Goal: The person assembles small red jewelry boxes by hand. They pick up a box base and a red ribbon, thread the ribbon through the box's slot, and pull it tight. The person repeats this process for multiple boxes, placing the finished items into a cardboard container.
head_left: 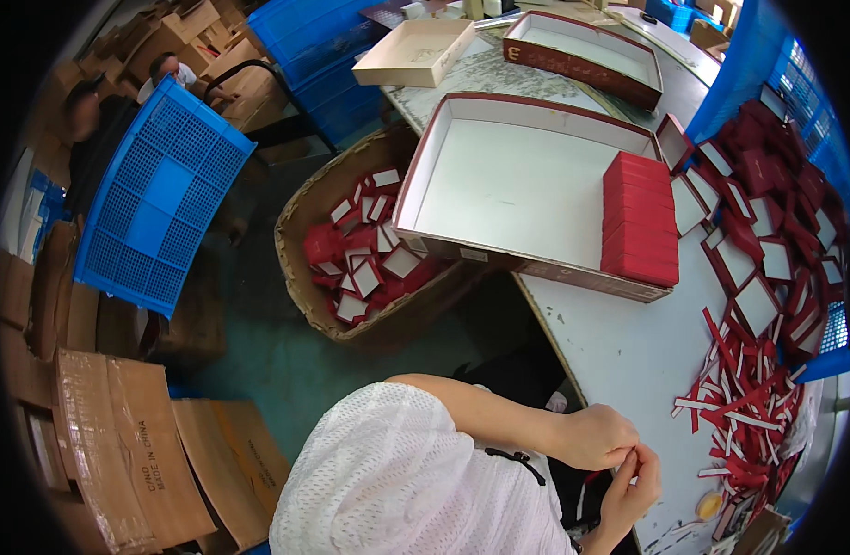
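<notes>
Over the near edge of the worktable (591,342), my two hands meet fingertip to fingertip. My left hand (595,437) is closed, with its thumb and fingers pinched together. Just below it, my right hand (634,488) is also closed, its fingers curled up against the left ones. Anything between the fingertips is too small or hidden to make out. To the right of my hands lies a loose heap of red and white strips (749,412). Beyond them sits a large shallow tray box (527,176) with a block of red small boxes (640,217) stacked at its right end.
Red box pieces with white insides (758,231) pile up at the right against a blue crate (823,120). A carton (291,264) of similar pieces stands left of the table. Brown cartons (134,453) and a tilted blue crate (161,194) are farther left; people are behind.
</notes>
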The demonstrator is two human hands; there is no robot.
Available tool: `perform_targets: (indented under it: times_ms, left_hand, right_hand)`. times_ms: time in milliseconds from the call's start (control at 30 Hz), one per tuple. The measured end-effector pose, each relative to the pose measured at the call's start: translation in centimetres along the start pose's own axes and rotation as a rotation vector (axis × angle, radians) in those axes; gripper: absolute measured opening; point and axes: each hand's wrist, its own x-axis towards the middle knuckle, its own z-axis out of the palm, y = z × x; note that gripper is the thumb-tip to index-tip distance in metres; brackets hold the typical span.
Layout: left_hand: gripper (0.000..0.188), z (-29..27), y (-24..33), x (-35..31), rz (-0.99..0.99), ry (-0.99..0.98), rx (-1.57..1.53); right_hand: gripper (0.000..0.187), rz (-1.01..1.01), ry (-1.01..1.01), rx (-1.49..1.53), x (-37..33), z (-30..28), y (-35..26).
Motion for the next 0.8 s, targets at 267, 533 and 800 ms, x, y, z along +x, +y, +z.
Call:
perform_targets:
  times_ms: [267,533,800]
  left_hand:
    - [0.007,-1.8,-0.1,-2.4,0.021,0.086,0.021]
    - [0.009,-4.1,0.5,-6.0,-0.143,0.335,0.069]
    - [0.009,-2.8,2.2,-11.4,-0.236,0.837,-0.041]
  right_hand:
    - [0.009,-0.072,-0.081,0.098,0.5,1.4,-1.2]
    - [0.008,-0.183,-0.261,0.135,2.0,4.5,-2.9]
    - [0.009,0.084,-0.441,0.868,3.2,8.0,-4.0]
